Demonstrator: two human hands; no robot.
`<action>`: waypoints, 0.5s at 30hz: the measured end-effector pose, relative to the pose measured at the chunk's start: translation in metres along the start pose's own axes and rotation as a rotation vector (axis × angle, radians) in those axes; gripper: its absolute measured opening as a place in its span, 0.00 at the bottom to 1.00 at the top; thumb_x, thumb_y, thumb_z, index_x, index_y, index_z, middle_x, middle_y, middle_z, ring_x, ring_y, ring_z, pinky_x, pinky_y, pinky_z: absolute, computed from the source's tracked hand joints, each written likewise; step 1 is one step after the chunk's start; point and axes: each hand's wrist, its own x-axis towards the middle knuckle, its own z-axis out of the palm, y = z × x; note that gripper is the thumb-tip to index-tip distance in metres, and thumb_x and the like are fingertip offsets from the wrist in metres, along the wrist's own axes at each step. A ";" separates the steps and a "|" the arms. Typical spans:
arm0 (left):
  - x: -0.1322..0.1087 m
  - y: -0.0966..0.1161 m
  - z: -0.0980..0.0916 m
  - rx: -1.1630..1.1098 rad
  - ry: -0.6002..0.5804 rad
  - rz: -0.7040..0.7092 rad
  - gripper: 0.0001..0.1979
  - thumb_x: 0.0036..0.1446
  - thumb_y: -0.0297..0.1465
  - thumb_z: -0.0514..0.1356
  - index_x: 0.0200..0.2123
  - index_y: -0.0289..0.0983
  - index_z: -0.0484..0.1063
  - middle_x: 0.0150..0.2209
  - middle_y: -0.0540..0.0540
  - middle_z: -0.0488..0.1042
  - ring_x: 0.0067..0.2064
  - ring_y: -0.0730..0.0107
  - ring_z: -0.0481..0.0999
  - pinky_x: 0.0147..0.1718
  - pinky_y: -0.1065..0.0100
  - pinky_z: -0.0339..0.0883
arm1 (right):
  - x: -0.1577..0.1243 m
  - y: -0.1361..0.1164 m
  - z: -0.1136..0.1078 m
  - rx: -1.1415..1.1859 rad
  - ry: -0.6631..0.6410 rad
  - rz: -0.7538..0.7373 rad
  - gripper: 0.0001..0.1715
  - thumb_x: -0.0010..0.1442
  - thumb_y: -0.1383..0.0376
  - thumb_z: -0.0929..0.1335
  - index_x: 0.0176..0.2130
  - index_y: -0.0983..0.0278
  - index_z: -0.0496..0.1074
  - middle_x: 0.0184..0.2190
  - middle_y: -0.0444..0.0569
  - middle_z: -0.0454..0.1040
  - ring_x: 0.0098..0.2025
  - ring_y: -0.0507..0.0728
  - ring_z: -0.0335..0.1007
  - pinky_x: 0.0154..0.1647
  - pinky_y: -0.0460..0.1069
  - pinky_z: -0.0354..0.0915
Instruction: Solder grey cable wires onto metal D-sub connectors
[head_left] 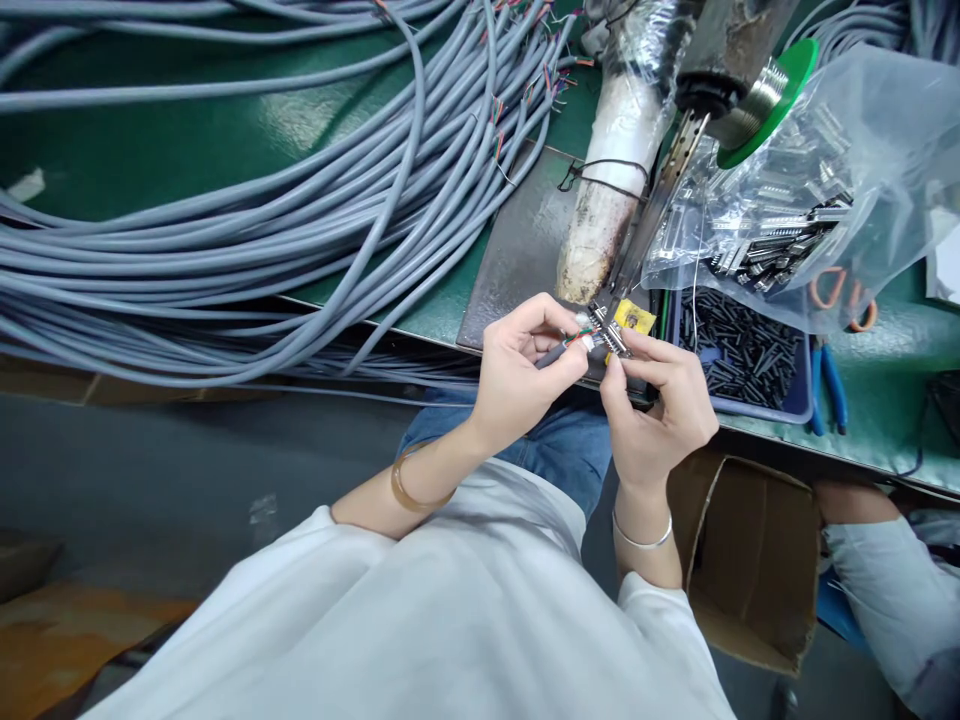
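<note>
My left hand [525, 355] pinches the end of a grey cable [551, 355], its thin coloured wires fanned out past the fingertips. Between finger and thumb, my right hand [658, 390] grips a small metal connector [613, 340]. The wire ends meet the connector, though the exact contact is too small to make out. Just above them comes the tip of a soldering iron [645, 240], held in a fixed position from the top. A white, stained tube [600, 220] slants down beside the iron. Close to the connector lies a yellow piece [634, 317].
Bundled grey cables [300, 250] cover the bench's left side. At right are a solder spool [772, 105], a plastic bag [885, 150] of metal connectors, a bin [799, 395] of black tubing pieces, blue-handled pliers [829, 390] and orange-handled scissors [862, 305]. A cardboard box [757, 560] and another person's leg [877, 570] are below.
</note>
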 end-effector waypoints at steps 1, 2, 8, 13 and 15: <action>0.000 0.000 0.000 0.002 -0.001 0.009 0.06 0.53 0.26 0.65 0.29 0.36 0.69 0.30 0.52 0.72 0.25 0.83 0.69 0.23 0.78 0.65 | 0.000 -0.001 -0.001 0.000 -0.006 -0.001 0.09 0.59 0.73 0.73 0.36 0.60 0.74 0.42 0.47 0.83 0.43 0.55 0.81 0.45 0.52 0.79; 0.000 0.000 -0.001 0.001 -0.002 0.011 0.06 0.53 0.26 0.65 0.29 0.36 0.70 0.31 0.52 0.73 0.25 0.83 0.69 0.23 0.78 0.65 | 0.000 -0.001 -0.002 0.000 -0.014 -0.006 0.09 0.58 0.73 0.73 0.36 0.60 0.74 0.42 0.47 0.83 0.43 0.55 0.81 0.45 0.52 0.79; -0.003 -0.003 -0.005 -0.015 -0.051 -0.102 0.07 0.52 0.27 0.66 0.29 0.36 0.68 0.32 0.52 0.73 0.23 0.84 0.68 0.22 0.79 0.65 | -0.008 0.000 -0.004 -0.077 -0.028 -0.093 0.08 0.61 0.71 0.72 0.37 0.59 0.71 0.42 0.47 0.83 0.41 0.54 0.82 0.40 0.49 0.79; -0.005 -0.001 -0.006 -0.065 -0.088 -0.165 0.10 0.51 0.30 0.68 0.30 0.36 0.68 0.30 0.52 0.74 0.21 0.84 0.69 0.19 0.79 0.64 | -0.008 0.000 -0.005 -0.016 -0.015 0.004 0.09 0.60 0.72 0.72 0.35 0.60 0.71 0.40 0.46 0.83 0.41 0.54 0.82 0.41 0.50 0.78; -0.005 0.001 -0.005 -0.103 -0.091 -0.180 0.11 0.52 0.31 0.69 0.30 0.36 0.67 0.28 0.53 0.73 0.19 0.84 0.68 0.17 0.79 0.64 | -0.007 -0.001 -0.005 0.036 -0.046 0.083 0.07 0.62 0.71 0.72 0.35 0.60 0.71 0.39 0.46 0.83 0.41 0.54 0.82 0.40 0.50 0.78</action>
